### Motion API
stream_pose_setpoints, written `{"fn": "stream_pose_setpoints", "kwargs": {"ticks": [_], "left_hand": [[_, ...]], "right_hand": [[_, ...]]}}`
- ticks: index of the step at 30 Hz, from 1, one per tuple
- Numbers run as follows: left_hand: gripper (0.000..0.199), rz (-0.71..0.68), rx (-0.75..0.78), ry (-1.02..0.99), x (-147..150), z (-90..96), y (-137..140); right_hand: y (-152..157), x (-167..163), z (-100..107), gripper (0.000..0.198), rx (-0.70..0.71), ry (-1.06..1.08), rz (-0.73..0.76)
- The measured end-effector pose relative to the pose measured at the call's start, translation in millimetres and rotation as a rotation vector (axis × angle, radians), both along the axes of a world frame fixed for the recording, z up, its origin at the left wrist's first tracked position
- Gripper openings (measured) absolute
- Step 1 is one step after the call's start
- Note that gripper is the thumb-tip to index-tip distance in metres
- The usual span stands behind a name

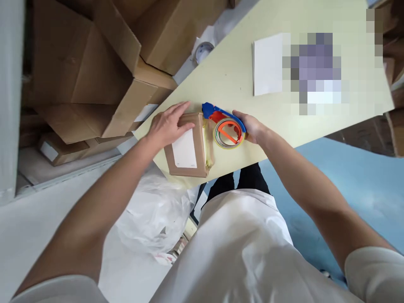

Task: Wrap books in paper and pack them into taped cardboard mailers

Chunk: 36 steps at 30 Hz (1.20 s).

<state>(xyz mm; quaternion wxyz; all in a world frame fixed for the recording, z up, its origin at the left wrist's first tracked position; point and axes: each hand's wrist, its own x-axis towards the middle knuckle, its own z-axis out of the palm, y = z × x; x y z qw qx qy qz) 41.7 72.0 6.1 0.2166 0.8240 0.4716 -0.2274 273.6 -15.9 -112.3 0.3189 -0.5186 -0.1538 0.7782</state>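
Observation:
A small brown cardboard box (199, 151) with a white label (184, 149) on its face sits near the table's front left edge. My left hand (168, 125) lies on its upper left part, fingers stretched out and thumb reaching over the label. Tight against the box's right side is a blue and orange tape dispenser (229, 129) carrying a roll of tape. My right hand (251, 126) is closed round the dispenser's blue right end, its fingertips partly hidden. Crumpled yellowish tape (208, 145) shows along the box's right edge, beside the roll.
A pale yellow table (232, 80) bears white paper sheets (267, 65) and a blurred-out patch at the right. Large open cartons (85, 63) crowd the left, with a tape roll (203, 51) beside the table's far edge. A translucent plastic bag (154, 210) hangs below.

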Motion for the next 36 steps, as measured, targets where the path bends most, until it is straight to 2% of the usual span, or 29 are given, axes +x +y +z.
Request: {"fn": "stream_pose_setpoints", "kwargs": {"ticks": [2, 4, 6, 9, 12, 13, 17, 20, 25, 27, 29, 32, 34, 36], "left_hand": [[0.056, 0.043, 0.114, -0.033, 3, -2.0, -10], [0.054, 0.093, 0.179, -0.04, 7, -4.9, -21], [0.053, 0.147, 0.205, -0.046, 11, -6.9, -30], [0.051, 0.21, 0.225, -0.062, 13, -7.6, -36], [0.049, 0.247, 0.261, -0.063, 13, -8.1, -37], [0.049, 0.253, 0.271, -0.061, 13, -8.5, -37], [0.049, 0.259, 0.279, -0.054, 13, -10.5, -38], [0.049, 0.271, 0.27, -0.035, 13, -11.3, -39], [0.05, 0.296, 0.25, 0.005, 15, -12.7, -41], [0.051, 0.314, 0.249, 0.008, 16, -13.9, -42], [0.051, 0.346, 0.266, -0.005, 17, -15.3, -42], [0.052, 0.481, 0.309, -0.007, 9, -17.2, -41], [0.053, 0.662, 0.32, 0.008, -5, -17.3, -43], [0.055, 0.871, 0.303, 0.027, -23, -15.8, -51]], "right_hand": [[18, 2, 0, 0.047, 0.084, -0.09, 0.032], [21, 1, 7, 0.046, 0.151, -0.21, 0.022], [14, -4, 18, 0.048, 0.202, -0.295, 0.003], [-4, -12, 33, 0.056, 0.249, -0.264, 0.064], [-14, -15, 39, 0.087, 0.304, -0.232, 0.145], [-15, -15, 40, 0.091, 0.319, -0.242, 0.159], [-30, -2, 40, 0.086, 0.344, -0.307, 0.222], [-65, 13, 39, 0.089, 0.377, -0.354, 0.282], [-158, 25, 37, 0.089, 0.382, -0.271, 0.382], [-186, 19, 37, 0.088, 0.358, -0.247, 0.36], [-202, 8, 40, 0.088, 0.344, -0.248, 0.298], [-196, -10, 44, 0.089, 0.312, -0.286, 0.243], [-175, -17, 48, 0.091, 0.279, -0.331, 0.225], [-140, -19, 50, 0.091, 0.28, -0.376, 0.187]]}}
